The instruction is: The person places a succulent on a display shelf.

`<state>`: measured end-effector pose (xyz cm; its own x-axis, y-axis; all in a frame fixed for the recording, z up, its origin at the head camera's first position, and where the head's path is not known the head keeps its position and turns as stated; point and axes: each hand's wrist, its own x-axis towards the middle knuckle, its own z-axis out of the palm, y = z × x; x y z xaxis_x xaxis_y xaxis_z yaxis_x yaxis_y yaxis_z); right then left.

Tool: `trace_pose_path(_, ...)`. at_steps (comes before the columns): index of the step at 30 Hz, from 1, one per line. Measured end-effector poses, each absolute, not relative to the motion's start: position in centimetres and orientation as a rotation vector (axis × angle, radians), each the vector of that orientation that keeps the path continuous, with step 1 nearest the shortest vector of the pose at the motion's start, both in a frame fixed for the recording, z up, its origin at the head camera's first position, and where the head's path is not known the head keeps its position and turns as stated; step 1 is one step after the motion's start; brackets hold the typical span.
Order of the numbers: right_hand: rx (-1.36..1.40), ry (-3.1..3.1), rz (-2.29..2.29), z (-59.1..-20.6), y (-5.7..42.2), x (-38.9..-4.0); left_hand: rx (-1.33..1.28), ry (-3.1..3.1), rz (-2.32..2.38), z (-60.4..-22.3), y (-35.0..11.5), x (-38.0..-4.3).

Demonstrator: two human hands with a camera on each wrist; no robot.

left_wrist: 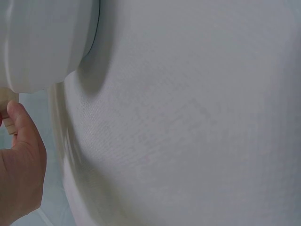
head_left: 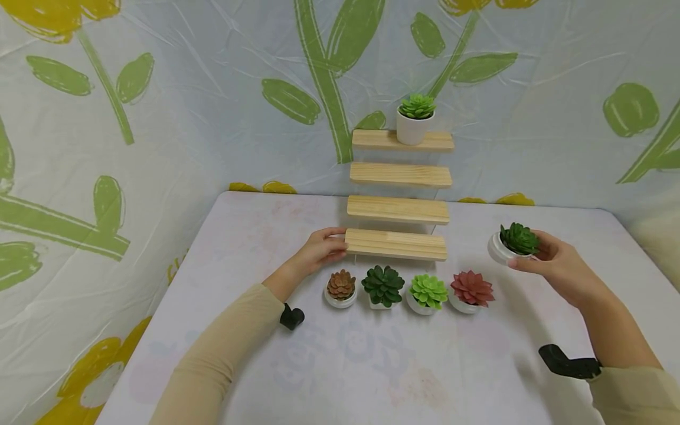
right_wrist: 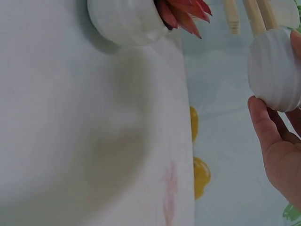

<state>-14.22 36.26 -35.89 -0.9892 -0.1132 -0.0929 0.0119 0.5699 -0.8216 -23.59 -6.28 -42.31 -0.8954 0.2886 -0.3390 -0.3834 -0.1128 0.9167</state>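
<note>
Right hand [head_left: 558, 265] is gripping a small white ribbed pot with a dark green succulent [head_left: 514, 242], fingers curled round its side, thumb under it; pot is tilted toward the left and raised off the table, right of the shelf. In the right wrist view the pot's [right_wrist: 275, 68] ridged round wall is sitting against the thumb and palm.

Left hand [head_left: 319, 251] is resting flat-ish, fingers fairly straight, fingertips touching the left end of the lowest wooden step [head_left: 395, 244]; not holding anything. In the left wrist view only the thumb [left_wrist: 21, 127] is showing, touching a pale wood edge.

Stepped shelf is showing four light pine planks, grain visible, rising toward the backdrop. Top plank [head_left: 402, 140] is carrying a taller smooth white cylinder pot with a bright green succulent [head_left: 415, 120], upright.

In front of the lowest step, a row of four potted succulents is standing on the table: brown [head_left: 340, 287], dark green [head_left: 383, 286], lime green [head_left: 428, 292], red [head_left: 471, 290], just beside each other, all in low white pots.

Table [head_left: 372, 366] is covered in pale, faintly stained cloth. Backdrop [head_left: 159, 118] is wrinkled plastic sheet with green leaf and yellow flower print. Beige sleeves, black wrist mounts on both arms.
</note>
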Motion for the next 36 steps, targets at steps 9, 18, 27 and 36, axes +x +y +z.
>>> trace_pose_path(9, -0.077, 2.676, -1.426, -34.5, 34.8, -15.3, -0.101, 1.724, 2.056, -42.5, -6.3, -23.7)
trace_pose_path(18, -0.074, 2.682, -1.401, -33.2, 33.1, -16.5, -0.096, 1.728, 2.061, -42.3, -6.3, -23.6)
trace_pose_path(27, -0.174, 2.643, -1.474, -32.4, 31.4, -17.8, -0.095, 1.736, 2.064, -42.2, -6.3, -23.7)
trace_pose_path(36, -0.118, 2.662, -1.405, -31.4, 29.8, -18.8, -0.094, 1.735, 2.055, -42.4, -6.3, -23.7)
